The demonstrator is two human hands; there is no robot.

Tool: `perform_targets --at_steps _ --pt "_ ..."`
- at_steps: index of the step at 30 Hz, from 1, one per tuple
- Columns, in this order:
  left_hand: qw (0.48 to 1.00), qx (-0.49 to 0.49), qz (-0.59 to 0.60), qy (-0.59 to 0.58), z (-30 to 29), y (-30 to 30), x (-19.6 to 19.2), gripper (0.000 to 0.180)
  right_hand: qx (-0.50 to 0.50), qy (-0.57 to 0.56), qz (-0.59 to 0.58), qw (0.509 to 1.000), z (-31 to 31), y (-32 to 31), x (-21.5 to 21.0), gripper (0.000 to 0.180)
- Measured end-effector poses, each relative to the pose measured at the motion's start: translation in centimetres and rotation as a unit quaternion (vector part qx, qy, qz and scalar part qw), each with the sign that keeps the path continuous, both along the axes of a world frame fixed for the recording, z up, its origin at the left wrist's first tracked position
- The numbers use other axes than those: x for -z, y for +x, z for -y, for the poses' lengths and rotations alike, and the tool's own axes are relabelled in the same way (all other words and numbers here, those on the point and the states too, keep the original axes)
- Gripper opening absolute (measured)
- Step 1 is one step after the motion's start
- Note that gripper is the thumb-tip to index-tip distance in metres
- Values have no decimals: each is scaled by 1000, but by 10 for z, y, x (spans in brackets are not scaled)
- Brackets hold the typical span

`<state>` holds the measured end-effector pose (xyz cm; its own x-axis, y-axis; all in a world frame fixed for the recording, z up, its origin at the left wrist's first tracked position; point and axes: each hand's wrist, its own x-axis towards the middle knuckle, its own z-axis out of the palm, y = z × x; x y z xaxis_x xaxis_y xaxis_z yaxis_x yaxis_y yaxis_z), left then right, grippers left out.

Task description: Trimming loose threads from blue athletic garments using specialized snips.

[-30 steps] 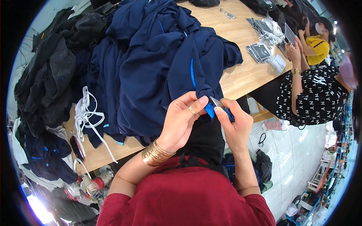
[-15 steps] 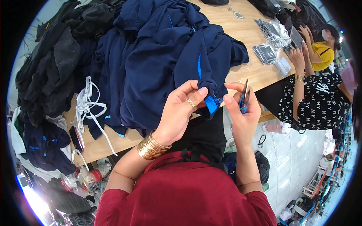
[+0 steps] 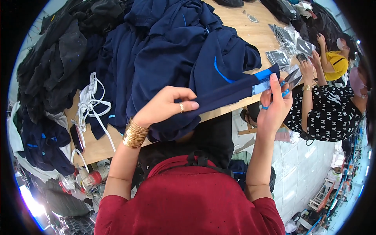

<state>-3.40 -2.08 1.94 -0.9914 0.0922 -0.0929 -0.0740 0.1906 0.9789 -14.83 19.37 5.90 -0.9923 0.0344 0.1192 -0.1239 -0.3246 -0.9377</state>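
Holds a navy strip of cloth nearly straight, raised over the near edge of a wooden table, between left hand and right hand. Pinches the strip's left part between left thumb and fingers, with no gap visible. Wears a ring on that hand and a stack of gold bangles on that wrist. Carries scissors in the right hand, with fingers bent about the blue handles, partly hidden. Points the parted blades up and to the right, past the cloth. Meets the strip's right end with a right fingertip; cannot tell how firm a hold to call it. Shows at that end a bright blue band and, just below, a light blue patch with stitching along the edge. Has a heap of navy garments directly behind the strip, black clothes farther left, and tangled white cords near the table's left edge. Has 2 other people at the right, 1 in a black printed top and 1 in a yellow top, near flat packets on the table
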Motion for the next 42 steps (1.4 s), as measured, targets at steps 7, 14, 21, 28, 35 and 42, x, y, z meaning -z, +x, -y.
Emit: perform_targets --at_steps 7,14,21,28,35,42 --pt "987 -61 -144 25 -17 -13 -10 12 -296 196 -82 931 24 8 15 31" --pt "933 -102 -181 -293 -18 -27 -1 25 -246 -25 -27 969 4 -3 3 11" --pt "978 -197 -69 -22 -5 -29 36 16 -114 -108 -31 987 -30 -15 -43 17" --pt "987 -66 -9 147 -7 -11 9 20 -61 -76 8 995 -36 -33 -24 19" --pt "992 -102 -39 62 -7 -9 -1 20 -42 -90 -18 995 -41 -42 -32 19" --pt "994 -53 -72 56 -7 -7 -9 21 32 119 -95 988 -25 -71 -8 11"
